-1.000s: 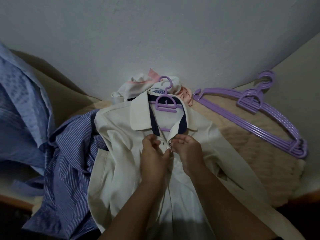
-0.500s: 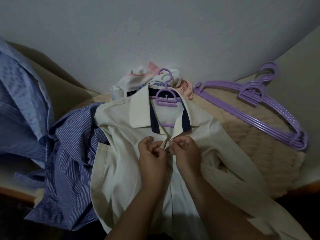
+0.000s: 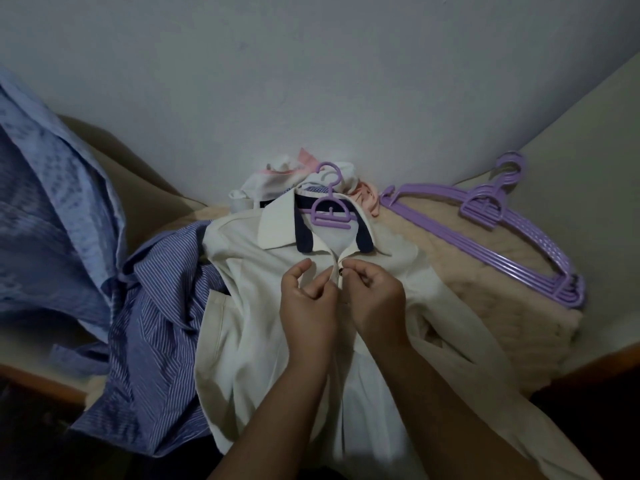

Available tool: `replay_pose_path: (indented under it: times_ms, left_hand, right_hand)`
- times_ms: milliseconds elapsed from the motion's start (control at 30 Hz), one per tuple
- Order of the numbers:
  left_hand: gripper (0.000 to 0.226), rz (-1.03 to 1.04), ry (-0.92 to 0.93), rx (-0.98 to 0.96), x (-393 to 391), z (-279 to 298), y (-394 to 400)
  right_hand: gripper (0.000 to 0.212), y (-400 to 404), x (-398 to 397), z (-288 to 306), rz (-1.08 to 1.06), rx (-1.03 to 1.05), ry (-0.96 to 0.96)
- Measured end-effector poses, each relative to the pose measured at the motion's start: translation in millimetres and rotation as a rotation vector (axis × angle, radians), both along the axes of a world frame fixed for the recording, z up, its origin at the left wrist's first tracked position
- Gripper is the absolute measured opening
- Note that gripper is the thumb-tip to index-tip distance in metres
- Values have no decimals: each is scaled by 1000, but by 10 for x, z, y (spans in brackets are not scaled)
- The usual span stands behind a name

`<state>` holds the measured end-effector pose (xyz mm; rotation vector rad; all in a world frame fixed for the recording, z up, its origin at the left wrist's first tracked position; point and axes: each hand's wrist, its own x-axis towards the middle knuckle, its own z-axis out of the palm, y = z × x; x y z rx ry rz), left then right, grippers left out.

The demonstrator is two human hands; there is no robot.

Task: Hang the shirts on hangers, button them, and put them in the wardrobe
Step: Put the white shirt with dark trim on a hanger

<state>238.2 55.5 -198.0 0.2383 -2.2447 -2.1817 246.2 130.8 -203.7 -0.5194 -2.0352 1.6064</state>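
Head view. A cream shirt (image 3: 263, 306) lies front-up on a beige padded surface (image 3: 485, 306), already threaded onto a purple hanger (image 3: 329, 216) whose hook points away from the person, toward the wall (image 3: 311, 81). The shirt serves as the landmark: its long axis, the button placket, runs from the dark-lined collar (image 3: 304, 233) at the far end straight back toward the person.

Both hands meet on the placket just below the collar. The left hand (image 3: 308, 306) has its fingers curled and pinches the left front edge of the shirt; the right hand (image 3: 375, 299) pinches the opposite edge, its thumb and forefinger closed at a small dark spot that is probably a button, though it is too small to be sure. The two edges touch between the fingertips (image 3: 341, 270).

Judged from this, the topmost button is being worked, and the remaining buttons lie along the placket on the near side of the fingers, so the next fastening calls for both hands to shift toward the person. Neither hand is clearly nearer.

Left of the shirt, a blue striped shirt (image 3: 156, 341) lies crumpled and partly beneath it. Right of the shirt, spare purple hangers (image 3: 512, 244) lie stacked. Beyond the collar sits a small heap of white and pink cloth (image 3: 277, 174).
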Motion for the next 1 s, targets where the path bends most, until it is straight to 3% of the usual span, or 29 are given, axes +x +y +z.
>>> replay_pose_path:
  times_ms: [167, 467, 700, 1000]
  left_hand:
    - [37, -45, 22, 6, -18, 60, 1]
    - [28, -66, 5, 126, -51, 64, -16]
    - [21, -100, 6, 69, -107, -18, -30]
    - [36, -101, 76, 65, -123, -23, -70]
  right_hand:
    - [16, 58, -3, 71, 101, -183, -41]
    - [33, 132, -96, 29, 209, -279, -5]
    - [30, 172, -82, 63, 260, -371, -11]
    - [21, 147, -22, 6, 299, 25, -9]
